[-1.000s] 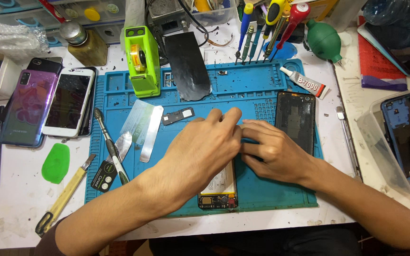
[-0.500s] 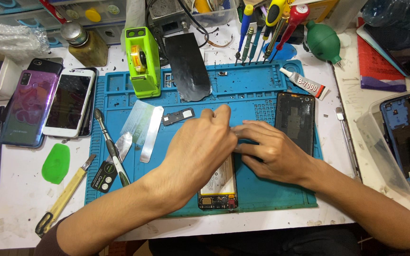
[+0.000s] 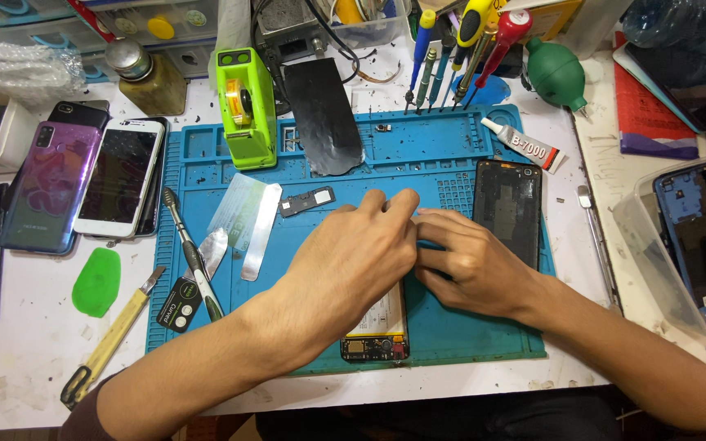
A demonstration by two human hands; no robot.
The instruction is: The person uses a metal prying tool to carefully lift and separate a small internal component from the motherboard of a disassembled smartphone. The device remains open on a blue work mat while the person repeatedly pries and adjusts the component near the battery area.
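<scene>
I am working on the opened phone (image 3: 376, 331) lying at lower centre of the frame on the blue mat (image 3: 451, 155); my left hand (image 3: 353, 257) is pressing down over its body, fingers curled, while my right hand (image 3: 467, 265) is meeting it fingertip to fingertip at the phone's upper edge, probably pinching a small part, though it is hidden; next I judge calls for a careful, steady lift there.

mat (image 3: 451, 343) middle of frame | phones (image 3: 83, 184) left of mat | tape holder (image 3: 245, 106) upper left on mat | tub (image 3: 680, 253) far right
</scene>
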